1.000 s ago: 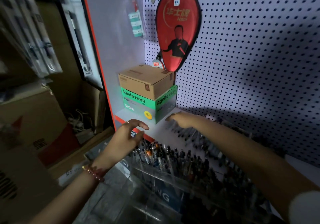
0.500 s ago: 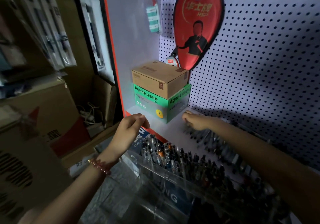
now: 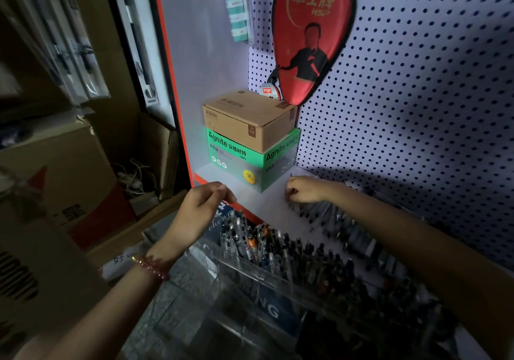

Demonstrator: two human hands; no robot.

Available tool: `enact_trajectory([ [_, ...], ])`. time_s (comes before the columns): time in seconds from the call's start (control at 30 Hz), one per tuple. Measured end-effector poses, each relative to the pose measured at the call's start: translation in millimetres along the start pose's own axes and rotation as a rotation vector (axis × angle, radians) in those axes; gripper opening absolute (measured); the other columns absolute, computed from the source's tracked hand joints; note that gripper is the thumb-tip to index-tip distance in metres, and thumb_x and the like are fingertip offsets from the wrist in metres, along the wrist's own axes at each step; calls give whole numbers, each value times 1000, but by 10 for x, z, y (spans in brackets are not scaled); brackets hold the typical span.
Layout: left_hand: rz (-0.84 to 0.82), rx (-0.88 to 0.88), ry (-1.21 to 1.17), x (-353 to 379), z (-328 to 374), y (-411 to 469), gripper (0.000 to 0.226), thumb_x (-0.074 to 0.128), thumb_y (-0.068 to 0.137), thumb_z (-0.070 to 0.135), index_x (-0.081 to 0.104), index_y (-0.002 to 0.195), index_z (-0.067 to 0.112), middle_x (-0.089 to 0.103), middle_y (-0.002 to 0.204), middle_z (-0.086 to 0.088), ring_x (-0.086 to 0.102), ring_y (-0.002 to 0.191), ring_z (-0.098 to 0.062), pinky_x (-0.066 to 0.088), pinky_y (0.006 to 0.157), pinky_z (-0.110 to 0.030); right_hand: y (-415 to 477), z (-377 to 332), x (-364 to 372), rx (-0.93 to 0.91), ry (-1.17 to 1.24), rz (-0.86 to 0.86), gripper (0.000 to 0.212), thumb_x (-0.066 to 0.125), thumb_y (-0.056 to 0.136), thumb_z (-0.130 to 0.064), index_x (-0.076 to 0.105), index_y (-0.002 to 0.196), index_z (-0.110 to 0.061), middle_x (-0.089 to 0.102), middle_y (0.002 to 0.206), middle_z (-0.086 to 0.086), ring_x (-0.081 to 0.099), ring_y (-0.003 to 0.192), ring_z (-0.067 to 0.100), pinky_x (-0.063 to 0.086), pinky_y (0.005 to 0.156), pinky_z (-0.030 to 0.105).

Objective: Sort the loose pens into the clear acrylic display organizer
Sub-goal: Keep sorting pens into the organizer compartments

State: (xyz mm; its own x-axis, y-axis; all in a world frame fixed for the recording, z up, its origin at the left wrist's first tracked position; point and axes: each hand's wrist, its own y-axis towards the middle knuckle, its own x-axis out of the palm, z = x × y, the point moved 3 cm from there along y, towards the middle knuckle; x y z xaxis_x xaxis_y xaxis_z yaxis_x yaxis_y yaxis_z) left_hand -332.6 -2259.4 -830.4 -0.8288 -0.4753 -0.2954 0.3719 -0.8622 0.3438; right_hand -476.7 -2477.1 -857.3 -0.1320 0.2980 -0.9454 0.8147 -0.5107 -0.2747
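Right hand [image 3: 306,190] among loose pens [image 3: 349,227]

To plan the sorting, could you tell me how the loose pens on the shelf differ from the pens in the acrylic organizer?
The loose pens lie flat in a row on the shelf by the pegboard; the organizer pens stand upright, packed together. The right hand is at the loose pens' left end; the left hand hovers beside the organizer pens. Both groups look mostly dark.
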Motion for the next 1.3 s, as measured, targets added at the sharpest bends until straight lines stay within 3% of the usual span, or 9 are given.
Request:
enact_trajectory([
  [0.3,-12,-39,-194,107,112,54,17,45,97,4,58,102,-6,63,95,-17,66,75,-9,49,67,-15,-412,-574,-469,-288,693,332,21,57,90,0,67,98,-17,66,98,-10,63,84,-3,52,81,18],
  [0.43,-36,-59,-250,207,189,90,15,43,96,2,54,104,-5,63,88,-13,61,63,-6,47,60,-13,-518,-1011,-515,-435,724,401,18,62,85,5,68,97,-7,66,94,-6,65,84,2,52,81,18],
  [0.53,12,-80,-242,213,186,125,8,46,95,0,53,95,5,59,74,-8,53,47,-5,44,51,-14,-523,-1117,-539,-530,717,467,25,59,88,2,64,99,-19,61,102,-14,66,86,18,55,76,22],
  [0.7,76,-150,-191,212,103,174,8,44,95,-4,51,98,-1,59,73,-6,49,40,-4,43,47,-14,-324,-427,-513,-292,550,814,28,48,89,9,56,89,-18,58,85,-14,58,66,1,52,64,25],
  [0.8,75,-170,-160,229,53,187,8,43,97,-2,49,101,-1,60,77,-7,52,42,-5,45,47,-15,-107,38,-227,-159,209,568,26,52,90,3,66,103,-14,66,102,-3,62,67,19,55,63,38],
  [0.9,85,-177,-167,231,55,199,7,44,97,-1,49,102,-1,60,77,-7,54,42,-5,45,47,-15,-9,195,51,-107,-114,144,39,47,93,-1,62,125,-18,57,130,-1,61,102,19,49,86,32],
  [1.07,83,-176,-203,237,68,216,8,43,97,-1,49,103,-1,59,77,-8,55,42,-5,46,46,-16,-41,91,96,-59,-242,93,26,45,90,-5,57,108,-20,56,96,-1,53,70,18,38,60,29],
  [1.2,81,-173,-225,199,96,212,12,43,97,-1,45,108,1,58,81,-11,56,42,-5,47,47,-15,-99,19,98,-189,-359,137,11,36,88,-33,45,82,-30,45,80,1,43,62,16,36,60,34],
  [1.3,54,-152,-269,150,96,188,25,41,97,-1,38,119,11,57,89,-12,56,43,-8,47,47,-17,-193,-51,-108,-209,-138,270,18,52,90,-7,54,75,-17,43,85,-6,45,69,10,41,68,29],
])
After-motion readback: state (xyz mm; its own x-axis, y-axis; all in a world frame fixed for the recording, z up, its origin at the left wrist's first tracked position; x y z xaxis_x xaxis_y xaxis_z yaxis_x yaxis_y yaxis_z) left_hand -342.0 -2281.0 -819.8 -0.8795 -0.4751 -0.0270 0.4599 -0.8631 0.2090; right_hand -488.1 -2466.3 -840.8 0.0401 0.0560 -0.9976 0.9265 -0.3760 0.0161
